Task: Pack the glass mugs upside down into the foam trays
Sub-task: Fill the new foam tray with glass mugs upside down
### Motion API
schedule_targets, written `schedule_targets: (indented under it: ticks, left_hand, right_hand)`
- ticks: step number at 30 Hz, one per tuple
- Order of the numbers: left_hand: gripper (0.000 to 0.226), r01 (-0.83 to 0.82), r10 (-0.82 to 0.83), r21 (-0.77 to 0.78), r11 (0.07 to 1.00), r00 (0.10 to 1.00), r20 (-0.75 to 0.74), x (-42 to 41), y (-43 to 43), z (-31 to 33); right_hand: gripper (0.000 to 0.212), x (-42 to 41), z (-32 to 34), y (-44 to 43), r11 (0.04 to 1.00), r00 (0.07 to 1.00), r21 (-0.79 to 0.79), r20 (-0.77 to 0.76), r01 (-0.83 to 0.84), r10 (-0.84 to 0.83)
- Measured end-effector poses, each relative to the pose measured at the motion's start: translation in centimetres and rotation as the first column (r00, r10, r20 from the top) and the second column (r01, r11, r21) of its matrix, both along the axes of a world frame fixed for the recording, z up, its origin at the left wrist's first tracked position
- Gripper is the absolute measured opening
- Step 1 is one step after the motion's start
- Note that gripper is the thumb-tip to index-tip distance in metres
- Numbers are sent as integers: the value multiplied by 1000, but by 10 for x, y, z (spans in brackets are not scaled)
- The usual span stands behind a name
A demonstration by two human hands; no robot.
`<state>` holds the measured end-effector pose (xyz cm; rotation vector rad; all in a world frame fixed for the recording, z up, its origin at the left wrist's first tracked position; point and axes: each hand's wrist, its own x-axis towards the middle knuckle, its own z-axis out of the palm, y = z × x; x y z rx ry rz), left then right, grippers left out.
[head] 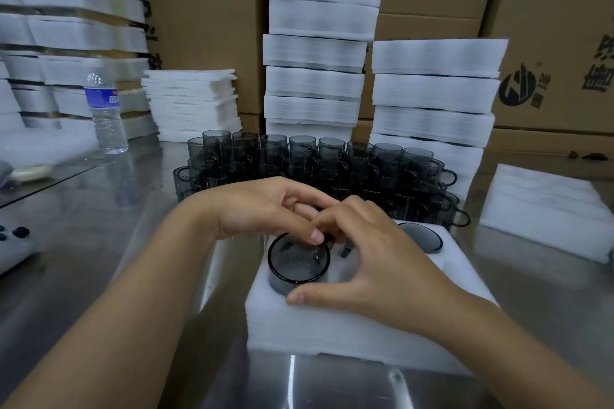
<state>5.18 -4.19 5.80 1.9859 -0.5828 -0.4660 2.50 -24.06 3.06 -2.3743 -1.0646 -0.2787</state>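
Head view: seated one smoky grey glass mug (420, 237) in white foam tray (332, 325), gripped second mug (297, 264) with left hand (265, 209) and right hand (375, 252), left mid-frame mugs (332, 159) unpacked.

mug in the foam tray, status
Grip: left hand pinches far rim, right hand cups near side. Near mug part-seated in foam tray. Nothing blocking.
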Motion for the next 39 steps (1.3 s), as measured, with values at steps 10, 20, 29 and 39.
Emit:
schedule_targets:
  ticks: [10, 20, 29, 39]
  left_hand:
    - [52, -60, 58, 80, 995, 998, 22, 3, 1, 0]
    - [36, -166, 168, 250, 954, 986, 12, 1, 24, 3]
    - [34, -193, 224, 496, 847, 975, -2, 0, 27, 2]
    - [45, -452, 375, 406, 794, 891, 256, 4, 27, 2]
  right_hand:
    - [63, 4, -3, 0, 995, 996, -95, -90, -16, 8]
    - [63, 3, -4, 0, 992, 996, -130, -84, 3, -14]
    - [59, 3, -4, 2, 991, 992, -132, -122, 12, -28]
    - [56, 3, -4, 2, 993, 993, -116, -120, 8, -22]
